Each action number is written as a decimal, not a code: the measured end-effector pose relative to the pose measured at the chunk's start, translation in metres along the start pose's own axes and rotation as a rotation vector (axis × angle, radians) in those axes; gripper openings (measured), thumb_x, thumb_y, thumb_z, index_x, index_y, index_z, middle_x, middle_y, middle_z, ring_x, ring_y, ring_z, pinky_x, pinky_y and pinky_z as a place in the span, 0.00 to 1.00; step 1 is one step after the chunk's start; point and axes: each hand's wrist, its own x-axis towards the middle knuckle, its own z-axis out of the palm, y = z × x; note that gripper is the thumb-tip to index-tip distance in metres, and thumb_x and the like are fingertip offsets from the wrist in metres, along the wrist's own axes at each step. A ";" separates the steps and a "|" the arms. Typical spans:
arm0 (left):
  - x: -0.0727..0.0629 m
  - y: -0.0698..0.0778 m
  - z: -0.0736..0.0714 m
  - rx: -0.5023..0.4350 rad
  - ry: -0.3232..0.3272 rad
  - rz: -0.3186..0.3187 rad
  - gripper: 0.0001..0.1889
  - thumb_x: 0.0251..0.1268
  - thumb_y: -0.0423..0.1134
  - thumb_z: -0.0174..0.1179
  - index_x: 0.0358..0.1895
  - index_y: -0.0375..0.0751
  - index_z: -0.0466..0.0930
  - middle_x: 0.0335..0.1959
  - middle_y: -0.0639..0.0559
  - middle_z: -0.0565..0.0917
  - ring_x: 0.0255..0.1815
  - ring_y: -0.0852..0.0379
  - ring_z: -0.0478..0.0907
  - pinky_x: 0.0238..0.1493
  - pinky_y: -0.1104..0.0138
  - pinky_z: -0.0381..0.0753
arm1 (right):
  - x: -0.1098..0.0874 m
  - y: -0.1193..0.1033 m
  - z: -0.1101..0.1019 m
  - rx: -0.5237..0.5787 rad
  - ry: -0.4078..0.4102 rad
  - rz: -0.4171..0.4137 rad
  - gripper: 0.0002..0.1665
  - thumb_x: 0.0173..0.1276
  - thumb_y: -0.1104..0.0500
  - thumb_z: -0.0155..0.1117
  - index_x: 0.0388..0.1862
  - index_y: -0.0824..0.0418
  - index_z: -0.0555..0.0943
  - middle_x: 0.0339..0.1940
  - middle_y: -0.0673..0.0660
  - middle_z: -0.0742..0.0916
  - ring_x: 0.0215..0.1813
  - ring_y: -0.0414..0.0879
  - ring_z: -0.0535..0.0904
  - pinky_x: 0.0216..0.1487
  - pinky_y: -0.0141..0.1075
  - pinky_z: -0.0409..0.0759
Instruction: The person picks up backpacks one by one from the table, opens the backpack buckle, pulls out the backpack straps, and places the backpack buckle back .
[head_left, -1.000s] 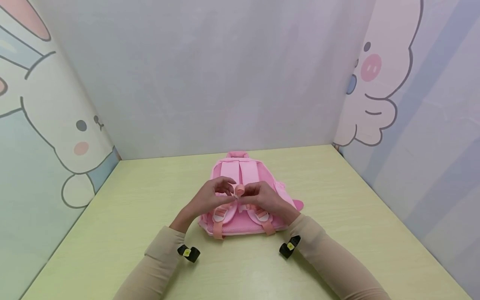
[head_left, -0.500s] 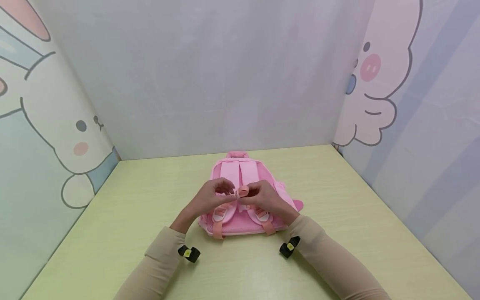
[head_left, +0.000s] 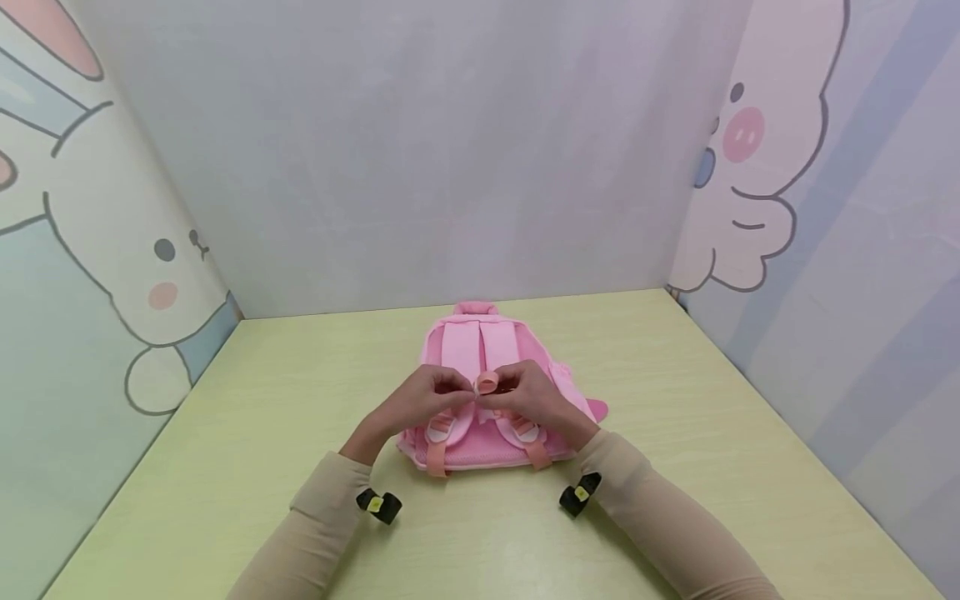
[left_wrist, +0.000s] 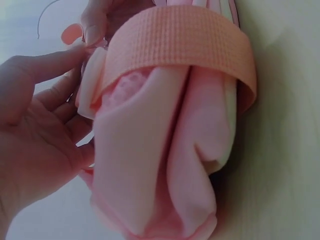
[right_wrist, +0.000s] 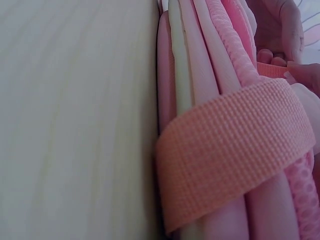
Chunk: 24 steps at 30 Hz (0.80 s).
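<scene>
A pink backpack lies on the table with its shoulder straps facing up. Above its middle the two hands meet fingertip to fingertip. My left hand pinches the end of a coral webbing strap between thumb and fingers. Opposite it, my right hand pinches the same strap, whose looped end stands up by its fingers. What sits right between the fingertips is mostly hidden. In the left wrist view a wide coral band crosses the bag's near side; a similar lower band fills the right wrist view.
The light yellow-green table extends around the bag. A grey back wall and side walls with cartoon animals enclose it. Small black cameras are worn at both wrists.
My left fingers have come down closer to the thumb. The strap's looped end has shifted slightly right. My right hand and the backpack stay nearly in place.
</scene>
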 end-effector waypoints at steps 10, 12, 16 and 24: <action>0.002 -0.001 0.001 -0.040 -0.009 -0.033 0.09 0.71 0.37 0.62 0.45 0.34 0.84 0.38 0.47 0.85 0.37 0.54 0.78 0.40 0.64 0.80 | 0.001 0.001 0.001 -0.006 -0.004 0.008 0.10 0.61 0.53 0.77 0.36 0.57 0.88 0.24 0.53 0.83 0.26 0.42 0.72 0.25 0.31 0.71; 0.002 -0.001 0.001 -0.032 -0.005 -0.033 0.08 0.71 0.36 0.62 0.45 0.34 0.84 0.37 0.47 0.85 0.36 0.55 0.78 0.39 0.65 0.80 | 0.001 0.001 0.001 -0.007 -0.008 0.009 0.10 0.60 0.53 0.77 0.36 0.57 0.88 0.23 0.53 0.83 0.26 0.42 0.72 0.24 0.31 0.71; 0.002 0.001 0.002 -0.001 0.002 -0.028 0.06 0.70 0.34 0.62 0.44 0.35 0.84 0.36 0.49 0.85 0.35 0.56 0.78 0.38 0.67 0.80 | 0.001 0.001 0.001 -0.006 -0.019 0.011 0.10 0.60 0.53 0.77 0.35 0.57 0.88 0.22 0.52 0.82 0.24 0.41 0.71 0.23 0.31 0.70; 0.000 0.005 0.002 0.054 0.000 -0.014 0.04 0.69 0.31 0.62 0.43 0.35 0.83 0.36 0.50 0.84 0.35 0.57 0.78 0.37 0.67 0.81 | 0.001 0.002 0.002 -0.025 -0.034 -0.001 0.10 0.60 0.53 0.78 0.33 0.57 0.87 0.22 0.51 0.82 0.25 0.40 0.71 0.24 0.30 0.70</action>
